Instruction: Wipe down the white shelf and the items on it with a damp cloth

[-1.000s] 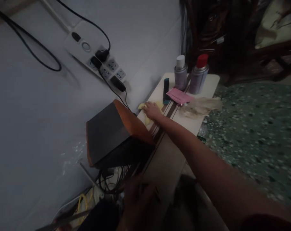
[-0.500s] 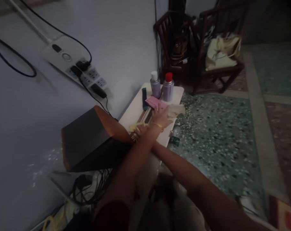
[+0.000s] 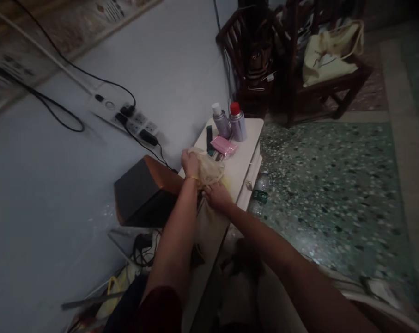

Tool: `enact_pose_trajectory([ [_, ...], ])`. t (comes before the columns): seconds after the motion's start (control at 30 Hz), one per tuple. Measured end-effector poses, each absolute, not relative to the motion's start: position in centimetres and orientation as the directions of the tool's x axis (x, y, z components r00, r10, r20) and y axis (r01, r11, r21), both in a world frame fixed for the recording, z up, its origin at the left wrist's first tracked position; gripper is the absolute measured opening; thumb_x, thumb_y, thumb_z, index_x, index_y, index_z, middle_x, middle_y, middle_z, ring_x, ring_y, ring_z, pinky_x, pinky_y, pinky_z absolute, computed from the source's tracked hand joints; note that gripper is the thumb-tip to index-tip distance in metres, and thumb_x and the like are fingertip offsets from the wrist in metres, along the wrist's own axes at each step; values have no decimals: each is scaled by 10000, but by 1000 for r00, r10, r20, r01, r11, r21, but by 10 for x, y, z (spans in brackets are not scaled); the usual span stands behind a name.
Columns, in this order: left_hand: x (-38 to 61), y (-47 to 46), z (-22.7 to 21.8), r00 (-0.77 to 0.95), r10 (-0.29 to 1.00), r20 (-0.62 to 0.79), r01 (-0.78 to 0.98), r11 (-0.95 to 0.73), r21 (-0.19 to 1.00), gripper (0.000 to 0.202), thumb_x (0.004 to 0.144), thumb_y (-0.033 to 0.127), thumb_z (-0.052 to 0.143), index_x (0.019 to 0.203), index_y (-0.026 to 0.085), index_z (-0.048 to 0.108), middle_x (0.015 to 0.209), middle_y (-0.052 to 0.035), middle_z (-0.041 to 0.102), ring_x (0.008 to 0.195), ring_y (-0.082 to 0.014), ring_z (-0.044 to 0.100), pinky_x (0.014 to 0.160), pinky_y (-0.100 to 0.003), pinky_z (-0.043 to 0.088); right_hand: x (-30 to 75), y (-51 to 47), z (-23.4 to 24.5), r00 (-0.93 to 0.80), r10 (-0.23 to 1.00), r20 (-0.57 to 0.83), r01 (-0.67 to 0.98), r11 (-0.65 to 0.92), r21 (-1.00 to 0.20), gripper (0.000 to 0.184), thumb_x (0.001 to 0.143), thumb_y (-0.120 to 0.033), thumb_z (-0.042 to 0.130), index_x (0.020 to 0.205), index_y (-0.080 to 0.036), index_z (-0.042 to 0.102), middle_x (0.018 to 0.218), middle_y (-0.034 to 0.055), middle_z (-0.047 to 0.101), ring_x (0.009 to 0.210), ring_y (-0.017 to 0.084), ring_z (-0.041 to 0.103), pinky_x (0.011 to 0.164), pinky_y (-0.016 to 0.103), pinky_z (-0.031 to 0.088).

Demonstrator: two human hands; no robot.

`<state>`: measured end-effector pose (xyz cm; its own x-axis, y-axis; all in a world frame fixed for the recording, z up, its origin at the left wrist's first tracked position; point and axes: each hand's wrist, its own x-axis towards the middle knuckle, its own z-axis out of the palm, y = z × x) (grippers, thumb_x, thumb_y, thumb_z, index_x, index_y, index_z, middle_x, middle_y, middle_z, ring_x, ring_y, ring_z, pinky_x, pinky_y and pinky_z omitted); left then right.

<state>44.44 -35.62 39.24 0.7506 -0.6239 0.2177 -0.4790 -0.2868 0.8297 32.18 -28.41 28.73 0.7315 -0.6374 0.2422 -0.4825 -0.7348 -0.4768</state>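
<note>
My left hand point(image 3: 190, 163) is closed on the edge of a crumpled pale cream cloth point(image 3: 209, 167), thin and slightly see-through, on the white cabinet top. Close by on the near side, my right hand point(image 3: 217, 195) rests low with its fingers curled in at the cloth's lower edge. What those fingers hold is hidden. A soft yellow thing point(image 3: 227, 182) shows just beyond the right hand, partly covered. A pink plastic packet point(image 3: 224, 145) lies past the cloth, beside a dark narrow object point(image 3: 209, 138). Two spray cans, one white-capped point(image 3: 221, 121) and one red-capped point(image 3: 238, 122), stand at the far end.
A dark speaker-like box point(image 3: 143, 192) with wooden edges stands left of the cabinet point(image 3: 249, 134). On the wall hangs a power strip point(image 3: 126, 115) with cables. A plastic bottle point(image 3: 261, 194) is on the floor at right. Wooden chairs hold a brown bag and a yellow bag point(image 3: 327, 60).
My left hand has swept back and left, bringing the cream cloth from the cabinet's right edge. My right hand has shifted right, so the arms no longer cross. The pink packet is uncovered.
</note>
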Motion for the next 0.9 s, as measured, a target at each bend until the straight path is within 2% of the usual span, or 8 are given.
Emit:
enact_pose_trajectory([
  [0.13, 452, -347, 379, 867, -497, 34, -340, -541, 769, 355, 884, 127, 384, 1206, 139, 534, 1088, -70, 651, 936, -142, 644, 777, -209, 505, 296, -272, 287, 725, -644, 245, -502, -737, -452, 336, 995, -319, 486, 1251, -158, 634, 1428, 152, 508, 1373, 304, 375, 1100, 479, 322],
  [0.27, 430, -325, 372, 878, -478, -32, -325, -643, 693, 646, 815, 143, 531, 1447, 146, 400, 1342, -184, 560, 1180, -265, 600, 980, -364, 483, 274, -266, 287, 715, -664, 217, -527, -717, -457, 291, 996, -288, 460, 1161, -169, 669, 1285, 143, 601, 1290, 294, 457, 1062, 455, 341],
  [0.37, 407, -311, 372, 741, -669, 57, -605, -627, 491, 764, 766, 269, 664, 1486, 263, 408, 1595, -167, 278, 1453, -365, 320, 1169, -511, 284, 270, -265, 289, 720, -676, 160, -549, -695, -464, 299, 996, -288, 446, 1147, -178, 681, 1179, 139, 653, 1182, 286, 532, 1069, 463, 325],
  [0.47, 394, -307, 368, 468, -877, -112, -855, -481, 194, 811, 758, 535, 677, 1497, 368, 388, 1669, -80, 88, 1519, -411, 100, 1187, -606, 178, 274, -262, 288, 711, -684, 162, -553, -687, -472, 393, 956, -361, 543, 1304, -196, 622, 1338, 141, 590, 1254, 304, 485, 1128, 502, 251],
  [0.57, 397, -309, 363, 477, -824, -306, -855, -516, 58, 759, 800, 548, 615, 1497, 354, 384, 1627, -107, 227, 1461, -431, 254, 1123, -610, 298, 275, -267, 286, 719, -667, 198, -527, -708, -469, 472, 926, -404, 594, 1349, -195, 595, 1428, 134, 525, 1330, 309, 420, 1145, 509, 231],
  [0.7, 405, -305, 363, 554, -768, -322, -830, -538, -145, 581, 866, 349, 547, 1434, 278, 453, 1454, -124, 485, 1327, -367, 447, 1077, -546, 368, 243, -316, 280, 622, -754, 212, -630, -642, -437, 337, 983, -290, 460, 1207, -142, 664, 1369, 164, 558, 1271, 298, 470, 1023, 440, 364],
  [0.83, 403, -293, 373, 410, -826, -387, -910, -347, -225, 483, 866, 213, 522, 1346, 247, 560, 1454, -131, 499, 1329, -333, 451, 1069, -505, 382, 160, -395, 272, 261, -963, 61, -902, -266, -339, 303, 949, -207, 447, 1025, -48, 693, 1012, 232, 658, 964, 299, 585, 810, 381, 415],
  [0.9, 406, -294, 387, 344, -801, -490, -938, -280, -202, 552, 801, 223, 618, 1347, 276, 570, 1501, -112, 465, 1360, -350, 422, 1090, -531, 364, 129, -418, 277, 76, -985, 153, -933, -124, -337, 326, 950, -233, 445, 1067, -39, 679, 989, 234, 650, 951, 304, 576, 799, 383, 412],
])
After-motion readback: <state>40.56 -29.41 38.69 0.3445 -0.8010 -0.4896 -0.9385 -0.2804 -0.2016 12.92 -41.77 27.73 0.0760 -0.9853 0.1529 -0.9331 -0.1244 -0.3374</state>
